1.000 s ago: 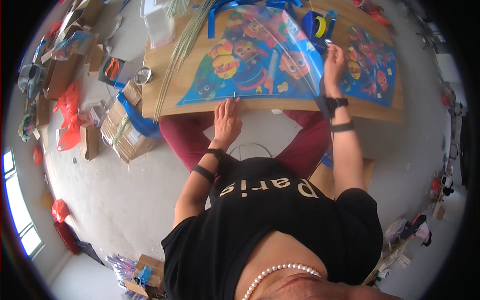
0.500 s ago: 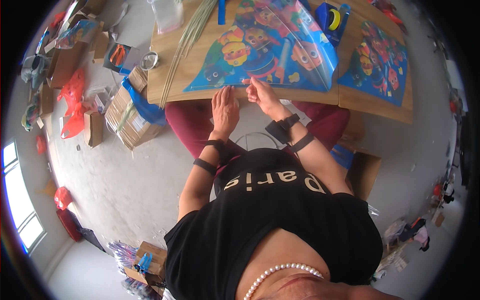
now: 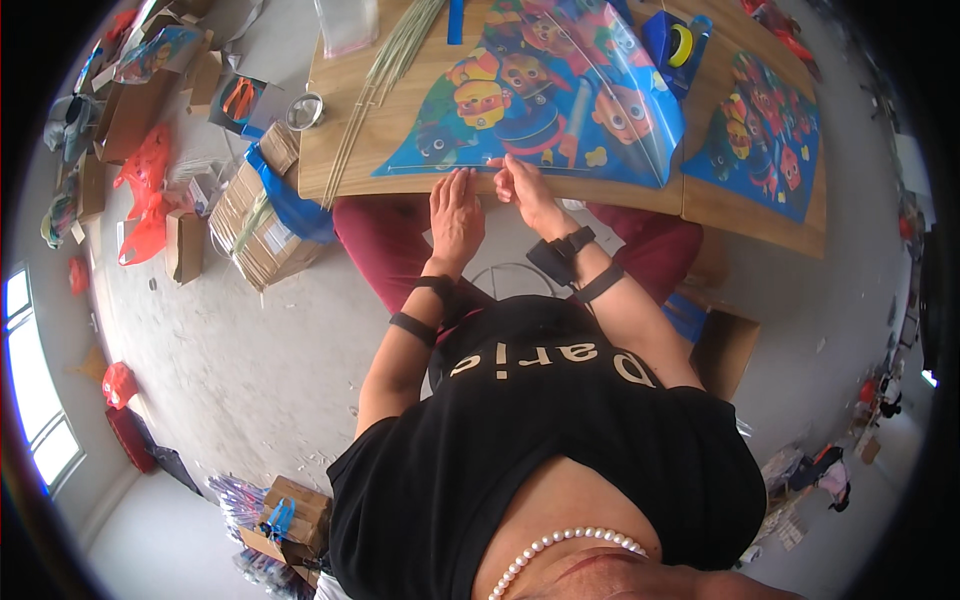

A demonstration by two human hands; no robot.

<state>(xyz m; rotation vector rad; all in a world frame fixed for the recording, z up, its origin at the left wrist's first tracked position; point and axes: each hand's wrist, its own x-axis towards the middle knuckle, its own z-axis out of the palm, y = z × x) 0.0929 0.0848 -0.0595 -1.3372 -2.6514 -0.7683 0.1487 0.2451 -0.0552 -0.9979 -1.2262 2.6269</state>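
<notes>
A blue plastic sheet printed with cartoon figures (image 3: 530,125), kite-like in shape, lies on the wooden table with its long edge toward me. Along that edge runs a thin pale line, perhaps a slim stick or a fold. My left hand (image 3: 457,222) rests with fingers stretched out flat, their tips on the sheet's near edge. Just to its right, my right hand (image 3: 525,192) has its fingers curled in, thumb and forefinger close together at the same edge. Whatever is between those fingertips is too small to make out.
Thin pale sticks (image 3: 385,75) lie left of the sheet. A blue tape dispenser (image 3: 675,50) with yellow tape stands at its far right. A second printed sheet (image 3: 760,140) lies on the right tabletop (image 3: 700,205). A metal cup (image 3: 305,111) sits at the left edge; cartons (image 3: 265,235) crowd the floor.
The whole view has shifted slightly. Both hands stay at the sheet's near edge, in almost the same pose.
</notes>
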